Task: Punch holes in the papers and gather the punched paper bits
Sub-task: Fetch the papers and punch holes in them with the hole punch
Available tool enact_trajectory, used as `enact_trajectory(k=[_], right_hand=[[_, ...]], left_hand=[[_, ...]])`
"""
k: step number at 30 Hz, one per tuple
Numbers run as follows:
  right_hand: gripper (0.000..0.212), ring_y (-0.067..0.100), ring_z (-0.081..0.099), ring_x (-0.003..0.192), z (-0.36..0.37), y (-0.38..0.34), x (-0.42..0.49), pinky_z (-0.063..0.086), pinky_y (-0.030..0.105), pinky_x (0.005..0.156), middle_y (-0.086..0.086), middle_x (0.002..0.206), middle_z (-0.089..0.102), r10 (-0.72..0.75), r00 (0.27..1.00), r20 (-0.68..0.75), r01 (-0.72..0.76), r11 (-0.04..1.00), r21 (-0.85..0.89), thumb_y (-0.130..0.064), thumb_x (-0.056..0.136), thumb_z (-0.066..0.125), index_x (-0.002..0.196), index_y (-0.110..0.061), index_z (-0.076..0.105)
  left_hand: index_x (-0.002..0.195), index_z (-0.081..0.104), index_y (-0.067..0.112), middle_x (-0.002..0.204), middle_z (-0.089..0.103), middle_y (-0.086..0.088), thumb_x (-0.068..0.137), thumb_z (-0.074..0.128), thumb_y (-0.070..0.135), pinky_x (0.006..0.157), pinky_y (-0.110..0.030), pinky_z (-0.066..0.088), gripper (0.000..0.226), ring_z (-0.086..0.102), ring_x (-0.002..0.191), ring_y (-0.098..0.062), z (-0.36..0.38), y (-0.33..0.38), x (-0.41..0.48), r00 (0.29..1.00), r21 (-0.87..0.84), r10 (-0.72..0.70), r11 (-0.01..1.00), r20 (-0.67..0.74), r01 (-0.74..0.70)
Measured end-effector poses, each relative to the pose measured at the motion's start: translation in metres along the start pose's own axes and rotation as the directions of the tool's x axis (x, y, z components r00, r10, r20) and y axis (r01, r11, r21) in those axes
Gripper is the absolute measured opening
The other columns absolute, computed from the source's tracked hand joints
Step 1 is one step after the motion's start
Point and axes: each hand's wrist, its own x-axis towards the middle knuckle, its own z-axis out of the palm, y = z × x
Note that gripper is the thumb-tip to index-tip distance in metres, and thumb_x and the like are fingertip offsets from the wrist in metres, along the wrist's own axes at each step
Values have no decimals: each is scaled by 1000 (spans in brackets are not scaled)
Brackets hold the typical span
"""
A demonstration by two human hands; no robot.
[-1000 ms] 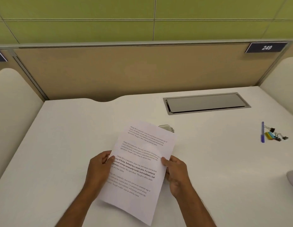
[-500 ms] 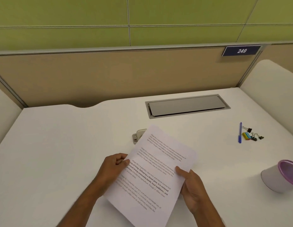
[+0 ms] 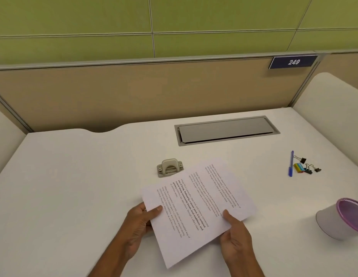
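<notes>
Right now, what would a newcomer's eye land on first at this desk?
The white printed paper, tilted at the centre of the white desk, gripped at its near edges by the left hand and right hand. Just beyond it sits a small beige metal hole punch; a white cup with a purple rim is at the desk's right edge.

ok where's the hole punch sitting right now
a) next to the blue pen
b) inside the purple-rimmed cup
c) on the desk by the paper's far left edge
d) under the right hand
c: the hole punch stands on the desk just beyond the far left edge of the paper, which the left hand and right hand hold by its near edge.
</notes>
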Motion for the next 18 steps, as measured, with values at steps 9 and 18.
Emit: enact_trajectory(k=[9,18], right_hand=[[31,24,73,93,-27,-43,22,60,42,81,12,106,77,-19,992,126,39,986,-161,-3,86,68,117,-7,68],[17,24,76,93,3,-94,47,57,35,76,3,105,78,35,941,336,239,635,-735,-30,92,68,104,-23,77]], left_hand=[[117,68,14,111,75,-8,86,71,10,84,-41,57,32,73,100,-28,-15,2,0,999,45,-20,999,-48,23],[120,67,11,113,74,-10,86,70,9,89,-42,55,35,71,103,-30,-35,15,9,997,95,-71,993,-25,73]])
